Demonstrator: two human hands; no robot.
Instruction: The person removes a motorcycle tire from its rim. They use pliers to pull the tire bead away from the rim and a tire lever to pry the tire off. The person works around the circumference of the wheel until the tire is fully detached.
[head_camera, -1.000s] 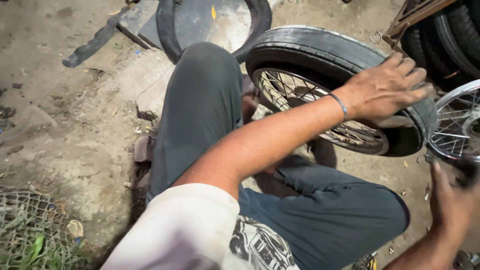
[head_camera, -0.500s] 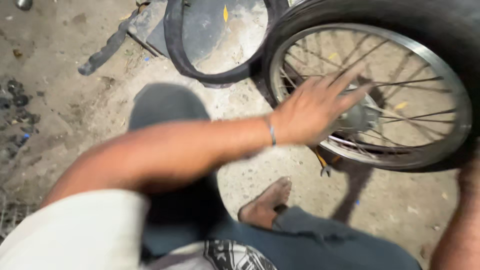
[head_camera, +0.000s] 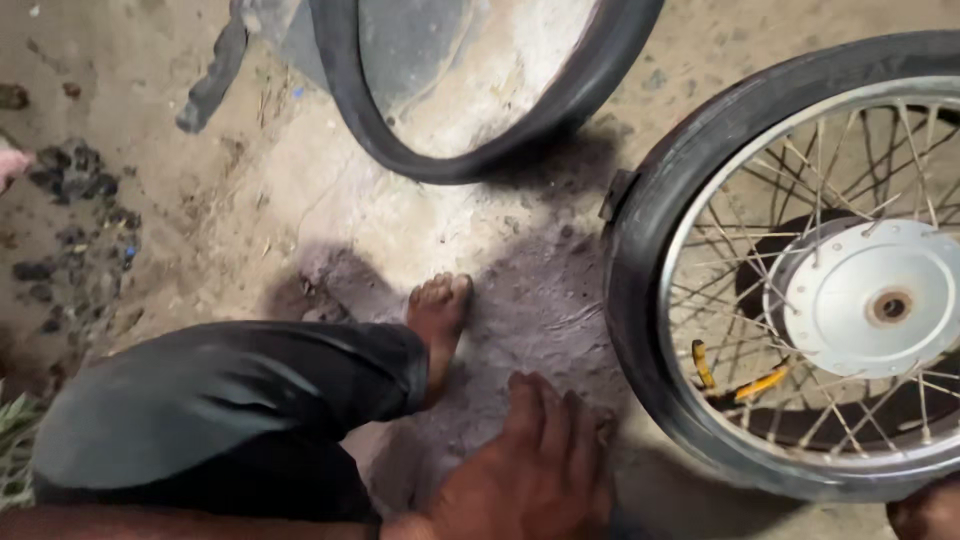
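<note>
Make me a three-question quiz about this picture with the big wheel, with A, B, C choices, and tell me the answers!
1. Where is the spoked wheel?
A. on the right
B. far left
C. on the person's knee

2. What colour is the wheel's round hub plate?
A. red
B. silver-white
C. green

3. What is the hand at the bottom doing?
A. squeezing a spoke
B. holding a hammer
C. lying flat on the ground, fingers spread

Answers:
1 A, the wheel fills the right side, lying flat.
2 B, the plate shines pale among the thin spokes.
3 C, the palm is down and nothing is held; it is beside the wheel, apart from it.
</note>
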